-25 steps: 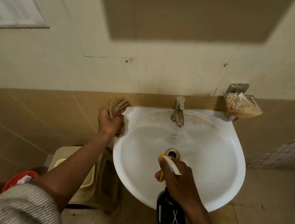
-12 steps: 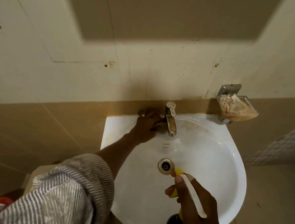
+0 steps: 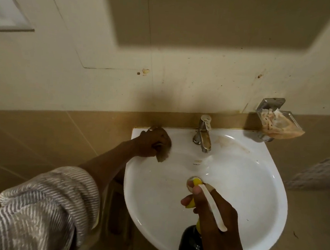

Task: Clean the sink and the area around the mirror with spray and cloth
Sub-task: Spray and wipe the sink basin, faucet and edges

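Observation:
A white wall-mounted sink (image 3: pixel 253 200) fills the lower middle of the head view, with a steel tap (image 3: pixel 204 133) at its back rim and brown stains beside the tap. My left hand (image 3: pixel 150 143) presses a brownish cloth (image 3: pixel 163 153) onto the sink's back-left rim. My right hand (image 3: pixel 218 217) hovers over the basin near the drain (image 3: pixel 190 181), gripping a dark spray bottle (image 3: pixel 190 243) with a yellow and white trigger head. The bottle's lower body runs off the bottom edge. No mirror glass shows; only a dark rectangular shadow lies on the wall above.
A clear soap dish (image 3: pixel 278 124) on a metal bracket holds crumpled paper at the sink's right back corner. Stained cream wall (image 3: pixel 183 86) rises above a tan tile band (image 3: pixel 60 136). A white frame (image 3: pixel 7 13) sits at top left.
My left hand slid the cloth from the left rim to beside the tap, then back left along the rear rim. My right hand with the bottle stayed over the basin.

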### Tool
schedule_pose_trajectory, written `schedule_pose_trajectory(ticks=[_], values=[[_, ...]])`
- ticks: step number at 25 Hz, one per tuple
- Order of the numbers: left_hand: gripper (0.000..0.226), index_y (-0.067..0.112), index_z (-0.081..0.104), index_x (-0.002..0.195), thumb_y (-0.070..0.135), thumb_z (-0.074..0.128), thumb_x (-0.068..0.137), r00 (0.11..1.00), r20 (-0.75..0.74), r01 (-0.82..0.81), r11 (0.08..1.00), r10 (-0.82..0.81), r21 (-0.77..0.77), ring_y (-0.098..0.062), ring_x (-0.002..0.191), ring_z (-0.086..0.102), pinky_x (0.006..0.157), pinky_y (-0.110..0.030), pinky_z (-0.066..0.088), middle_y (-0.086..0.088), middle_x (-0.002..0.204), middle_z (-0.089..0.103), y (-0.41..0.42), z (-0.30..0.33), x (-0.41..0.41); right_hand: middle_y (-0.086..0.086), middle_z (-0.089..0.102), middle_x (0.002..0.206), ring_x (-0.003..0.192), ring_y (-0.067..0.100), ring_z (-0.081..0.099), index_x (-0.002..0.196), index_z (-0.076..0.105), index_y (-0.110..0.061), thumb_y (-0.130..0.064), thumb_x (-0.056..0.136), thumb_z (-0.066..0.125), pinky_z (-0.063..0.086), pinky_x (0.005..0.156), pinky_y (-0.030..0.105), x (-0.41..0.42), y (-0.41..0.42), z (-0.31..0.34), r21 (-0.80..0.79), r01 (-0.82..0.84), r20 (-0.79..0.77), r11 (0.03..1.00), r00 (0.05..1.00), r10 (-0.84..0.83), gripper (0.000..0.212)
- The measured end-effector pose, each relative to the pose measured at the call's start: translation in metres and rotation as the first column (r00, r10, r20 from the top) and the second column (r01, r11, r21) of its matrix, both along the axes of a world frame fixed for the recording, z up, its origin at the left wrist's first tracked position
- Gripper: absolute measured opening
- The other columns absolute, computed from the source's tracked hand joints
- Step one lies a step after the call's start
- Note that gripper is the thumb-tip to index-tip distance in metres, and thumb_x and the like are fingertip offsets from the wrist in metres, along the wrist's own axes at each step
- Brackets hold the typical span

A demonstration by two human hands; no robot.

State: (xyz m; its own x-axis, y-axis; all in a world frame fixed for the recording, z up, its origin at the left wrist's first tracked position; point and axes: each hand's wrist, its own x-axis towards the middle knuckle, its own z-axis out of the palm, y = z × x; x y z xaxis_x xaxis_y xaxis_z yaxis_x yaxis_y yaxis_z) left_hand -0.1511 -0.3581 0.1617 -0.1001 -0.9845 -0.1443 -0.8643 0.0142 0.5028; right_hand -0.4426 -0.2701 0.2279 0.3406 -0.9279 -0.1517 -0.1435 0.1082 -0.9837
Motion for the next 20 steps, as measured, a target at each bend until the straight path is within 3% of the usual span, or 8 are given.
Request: schedule_pose_trajectory(ticks=[3, 5, 9, 11, 15, 20], values=[[0.035, 0.001, 0.074, 0.093, -0.011, 0.059, 0.064, 1.0, -0.013, -0.004, 0.999, 0.004, -0.036, -0.029, 0.115, 0.051, 0.093, -0.044, 0.04, -0.017, 0.113, 0.063, 0.03, 0.0, 0.0, 0.0, 0.083, 0.104, 0.102, 0.014, 0.074, 0.077, 0.075, -0.062, -0.068, 0.091, 0.052, 0.054, 0.078, 0.008, 0.006, 0.008, 0.006, -0.045, -0.037, -0.021, 0.998, 0.999, 0.036, 0.028], [0.034, 0.0, 0.075, 0.089, -0.006, 0.058, 0.06, 0.998, -0.041, -0.041, 0.997, 0.038, -0.064, -0.029, 0.111, 0.053, 0.095, -0.043, 0.041, -0.016, 0.11, 0.064, 0.049, -0.002, -0.002, -0.002, 0.082, 0.107, 0.104, 0.013, 0.074, 0.08, 0.074, -0.063, -0.067, 0.089, 0.05, 0.055, 0.081, 0.009, 0.009, 0.012, 0.008, -0.062, -0.06, -0.028, 0.996, 0.998, 0.058, 0.026], [0.034, 0.005, 0.078, 0.09, -0.006, 0.063, 0.062, 0.97, -0.065, -0.238, 0.97, 0.234, -0.05, -0.03, 0.117, 0.052, 0.106, -0.029, 0.035, -0.011, 0.115, 0.063, 0.087, -0.008, -0.014, -0.008, 0.081, 0.089, 0.09, 0.007, 0.073, 0.094, 0.076, -0.039, -0.062, 0.095, 0.046, 0.056, 0.077, 0.02, 0.014, 0.007, 0.002, -0.112, -0.09, -0.086, 0.99, 0.993, 0.08, 0.038], [0.032, 0.008, 0.079, 0.087, -0.002, 0.065, 0.06, 0.959, -0.063, -0.282, 0.957, 0.278, -0.074, -0.026, 0.114, 0.053, 0.099, -0.018, 0.027, -0.01, 0.11, 0.066, 0.109, -0.01, -0.029, -0.004, 0.08, 0.083, 0.085, 0.008, 0.072, 0.092, 0.074, -0.03, -0.055, 0.102, 0.046, 0.056, 0.078, 0.029, 0.017, -0.001, 0.0, -0.142, -0.08, -0.104, 0.987, 0.992, 0.065, 0.039], [0.036, 0.012, 0.081, 0.089, -0.003, 0.066, 0.06, 0.922, -0.107, -0.381, 0.922, 0.372, -0.075, -0.022, 0.109, 0.055, 0.099, -0.029, 0.038, -0.006, 0.107, 0.067, 0.146, -0.011, -0.058, -0.003, 0.079, 0.081, 0.08, 0.009, 0.072, 0.086, 0.072, -0.035, -0.037, 0.108, 0.049, 0.058, 0.08, 0.038, 0.022, -0.017, 0.001, -0.188, -0.089, -0.085, 0.978, 0.994, 0.074, 0.032], [0.031, 0.012, 0.08, 0.092, 0.005, 0.074, 0.063, 0.9, -0.141, -0.417, 0.909, 0.413, 0.003, -0.025, 0.099, 0.061, 0.088, -0.032, 0.045, -0.01, 0.101, 0.069, 0.178, -0.006, -0.108, 0.001, 0.079, 0.081, 0.083, 0.017, 0.074, 0.09, 0.075, -0.017, -0.038, 0.109, 0.051, 0.059, 0.08, 0.041, 0.024, -0.025, 0.007, -0.193, -0.092, -0.07, 0.977, 0.994, 0.08, 0.037]])
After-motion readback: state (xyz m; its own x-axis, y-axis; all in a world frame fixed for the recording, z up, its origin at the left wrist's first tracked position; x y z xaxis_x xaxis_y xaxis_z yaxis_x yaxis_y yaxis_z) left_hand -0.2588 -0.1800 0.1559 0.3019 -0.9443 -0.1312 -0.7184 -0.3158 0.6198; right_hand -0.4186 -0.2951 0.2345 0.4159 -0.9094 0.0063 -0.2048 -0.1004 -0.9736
